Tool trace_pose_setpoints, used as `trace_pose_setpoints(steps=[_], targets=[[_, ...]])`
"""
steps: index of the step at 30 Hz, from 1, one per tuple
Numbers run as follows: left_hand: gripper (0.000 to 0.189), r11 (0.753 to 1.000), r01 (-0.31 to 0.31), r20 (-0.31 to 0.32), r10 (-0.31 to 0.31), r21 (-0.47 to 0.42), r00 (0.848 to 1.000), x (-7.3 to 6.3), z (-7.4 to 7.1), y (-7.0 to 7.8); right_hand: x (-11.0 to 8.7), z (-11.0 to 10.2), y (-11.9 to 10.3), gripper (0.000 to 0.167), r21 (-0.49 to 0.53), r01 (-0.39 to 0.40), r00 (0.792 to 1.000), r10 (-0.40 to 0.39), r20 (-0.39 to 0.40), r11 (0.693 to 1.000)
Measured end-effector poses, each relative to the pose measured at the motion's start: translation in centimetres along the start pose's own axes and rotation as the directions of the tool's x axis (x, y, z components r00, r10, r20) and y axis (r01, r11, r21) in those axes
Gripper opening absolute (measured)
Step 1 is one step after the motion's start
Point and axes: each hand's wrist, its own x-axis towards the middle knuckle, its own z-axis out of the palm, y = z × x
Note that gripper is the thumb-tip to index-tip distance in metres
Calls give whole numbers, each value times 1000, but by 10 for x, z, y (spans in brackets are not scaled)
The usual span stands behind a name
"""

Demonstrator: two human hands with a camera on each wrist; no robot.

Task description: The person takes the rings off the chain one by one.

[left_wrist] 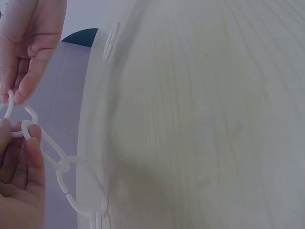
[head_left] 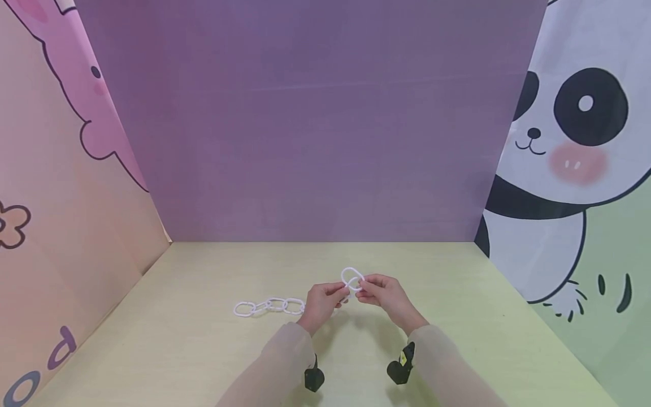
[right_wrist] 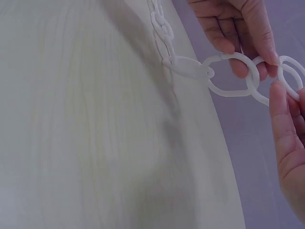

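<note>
My left hand (head_left: pixel 321 302) pinches a white plastic link near the end of a chain (left_wrist: pixel 81 191) of joined oval links. From that hand the chain trails left, down onto the table, where several links (head_left: pixel 277 304) lie. Close beside it, my right hand (head_left: pixel 389 297) pinches another white link (right_wrist: pixel 290 78) between thumb and fingertips. The two held links overlap at the fingertips; whether they are hooked together I cannot tell. In the left wrist view a separate white link (left_wrist: pixel 111 41) appears on the table, past the hands.
The pale wood-grain table (head_left: pixel 203 362) stretches out on all sides of the hands. A purple panel (head_left: pixel 325 124) rises at its far edge. Printed side panels stand at left and right, one with a panda (head_left: pixel 574 169). Dark wrist devices (head_left: pixel 314 379) hang under the sleeves.
</note>
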Motion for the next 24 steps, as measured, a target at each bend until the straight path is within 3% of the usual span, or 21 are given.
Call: trace_pose_setpoints(steps=[6, 14, 16, 24], targets=[[25, 1000, -22, 3, 22, -14, 1000, 0, 0, -1, 0, 0, 1, 31, 20, -6, 1000, 5, 6, 1000], [27, 999, 0, 35, 2, -41, 999, 0, -2, -2, -3, 1, 2, 24, 29, -13, 1000, 13, 19, 999], [26, 999, -1, 36, 3, -37, 999, -4, -3, 4, -4, 1, 2, 24, 39, -19, 1000, 19, 21, 999], [25, 1000, 8, 32, -7, -25, 999, 0, -2, 0, -4, 2, 1, 33, 51, -44, 999, 44, -1, 998]])
